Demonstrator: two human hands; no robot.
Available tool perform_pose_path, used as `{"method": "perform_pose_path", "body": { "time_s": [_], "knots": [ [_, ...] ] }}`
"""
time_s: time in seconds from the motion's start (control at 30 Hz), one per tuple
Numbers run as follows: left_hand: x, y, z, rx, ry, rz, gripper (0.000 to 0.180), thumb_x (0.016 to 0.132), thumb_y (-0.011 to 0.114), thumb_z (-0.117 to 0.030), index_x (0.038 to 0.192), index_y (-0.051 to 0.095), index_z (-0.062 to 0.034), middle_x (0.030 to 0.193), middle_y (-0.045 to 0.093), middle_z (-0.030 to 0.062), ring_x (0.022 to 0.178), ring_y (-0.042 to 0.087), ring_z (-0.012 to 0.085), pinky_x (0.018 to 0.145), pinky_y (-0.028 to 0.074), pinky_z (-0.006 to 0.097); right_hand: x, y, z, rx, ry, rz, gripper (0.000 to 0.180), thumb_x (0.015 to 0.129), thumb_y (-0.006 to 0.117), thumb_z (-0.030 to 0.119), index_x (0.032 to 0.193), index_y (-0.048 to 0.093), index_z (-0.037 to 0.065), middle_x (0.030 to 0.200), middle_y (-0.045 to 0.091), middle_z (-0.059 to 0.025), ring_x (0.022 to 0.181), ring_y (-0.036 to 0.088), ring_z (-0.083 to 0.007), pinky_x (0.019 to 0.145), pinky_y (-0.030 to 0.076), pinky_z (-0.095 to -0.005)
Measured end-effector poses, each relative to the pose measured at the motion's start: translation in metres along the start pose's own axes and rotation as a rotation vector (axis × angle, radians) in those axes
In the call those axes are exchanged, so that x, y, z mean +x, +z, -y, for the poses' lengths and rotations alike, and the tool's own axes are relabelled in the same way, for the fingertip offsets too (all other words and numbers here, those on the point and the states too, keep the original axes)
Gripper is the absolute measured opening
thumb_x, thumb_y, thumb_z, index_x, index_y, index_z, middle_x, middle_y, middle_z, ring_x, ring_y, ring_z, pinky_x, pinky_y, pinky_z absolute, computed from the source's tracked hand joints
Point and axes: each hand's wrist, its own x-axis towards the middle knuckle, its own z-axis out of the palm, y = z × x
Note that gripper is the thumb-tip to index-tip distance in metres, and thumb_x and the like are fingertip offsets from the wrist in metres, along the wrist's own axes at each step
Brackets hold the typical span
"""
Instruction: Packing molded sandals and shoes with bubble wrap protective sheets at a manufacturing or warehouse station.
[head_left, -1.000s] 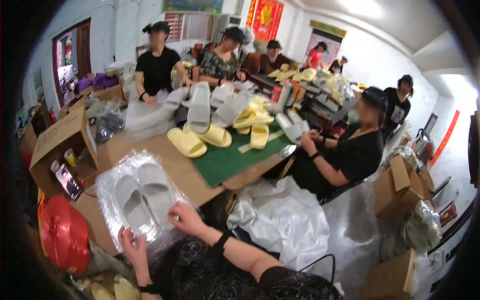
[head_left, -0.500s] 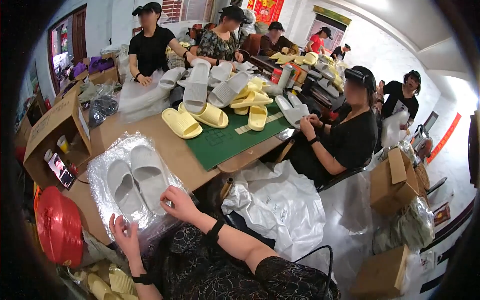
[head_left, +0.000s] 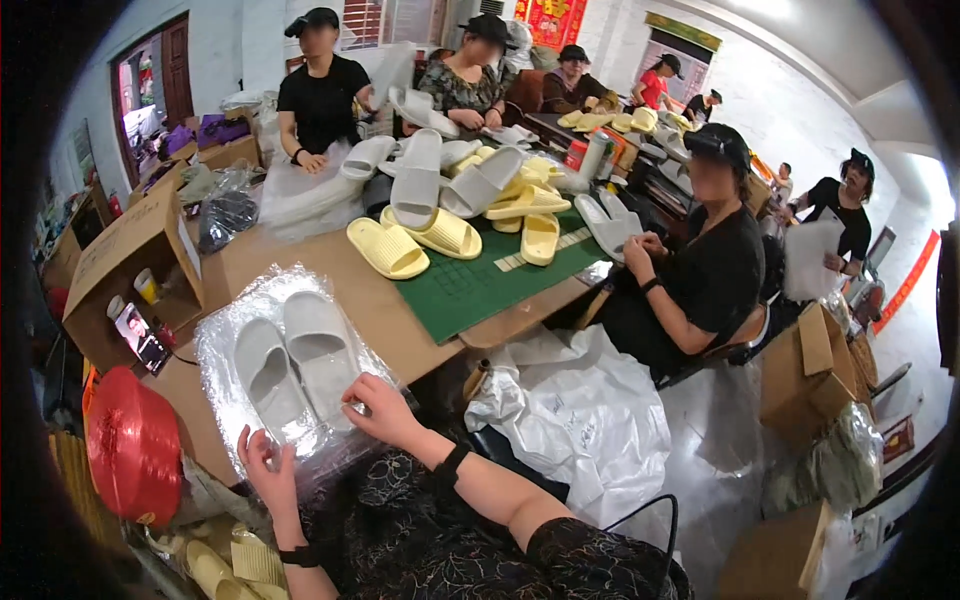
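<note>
A pair of light grey slippers (head_left: 318, 350) lies side by side on a stack of clear plastic bags (head_left: 225, 330) at the table's near edge. The heels point toward me. Close to the left slipper's heel is my left hand (head_left: 270, 472), its fingers curved and apart at the edge of the bags. My right hand (head_left: 385, 410) is over the right slipper's heel with thumb and fingertips drawn together. Whether thin film is between those fingertips is too fine to see.
A cardboard box (head_left: 130, 265) with a phone (head_left: 142, 338) by it stands left, above a red roll of plastic twine (head_left: 135, 445). Yellow slippers (head_left: 388, 250) and grey ones lie around a green mat (head_left: 450, 300). A co-worker (head_left: 700, 250) sits at right by a white sack (head_left: 575, 410).
The whole view has shifted, so things appear slightly further right and lower. My hands keep nearly the same place at the slippers. A co-worker across the table has lifted a grey slipper.
</note>
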Motion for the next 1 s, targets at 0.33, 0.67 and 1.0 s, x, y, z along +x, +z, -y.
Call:
{"method": "perform_pose_path", "body": {
  "time_s": [0.33, 0.67, 1.0],
  "knots": [
    [0.0, 0.005, 0.005, -0.079, -0.001, -0.012, 0.065, 0.077, 0.075, -0.004, 0.136, 0.047, -0.0021, 0.145, 0.041, 0.0142, 0.115, 0.056, 0.0297, 0.093, 0.048, 0.038, -0.003, -0.005, -0.003, -0.03, 0.007, 0.003, 0.017, 0.084, 0.07, 0.015, 0.094, 0.06, 0.007, 0.092, 0.056, -0.0089, 0.088, 0.06, -0.0282, 0.077, 0.049, -0.0389],
    [0.006, -0.002, 0.004, -0.077, -0.135, 0.062, 0.078, 0.077, 0.077, -0.005, 0.145, 0.039, -0.0043, 0.144, 0.04, 0.0103, 0.11, 0.053, 0.0238, 0.092, 0.046, 0.035, -0.002, -0.002, -0.002, -0.034, 0.009, 0.008, 0.017, 0.084, 0.069, 0.017, 0.093, 0.059, 0.006, 0.092, 0.056, -0.0111, 0.088, 0.06, -0.0305, 0.076, 0.049, -0.0396],
    [0.011, -0.003, 0.022, -0.134, -0.211, 0.101, 0.085, 0.074, 0.079, -0.003, 0.147, 0.037, -0.0048, 0.135, 0.043, 0.0076, 0.107, 0.052, 0.0207, 0.089, 0.045, 0.032, -0.003, 0.001, -0.005, -0.019, 0.019, 0.018, 0.017, 0.085, 0.07, 0.017, 0.095, 0.059, 0.007, 0.094, 0.056, -0.0086, 0.09, 0.06, -0.0278, 0.077, 0.049, -0.0387]
  ]
}}
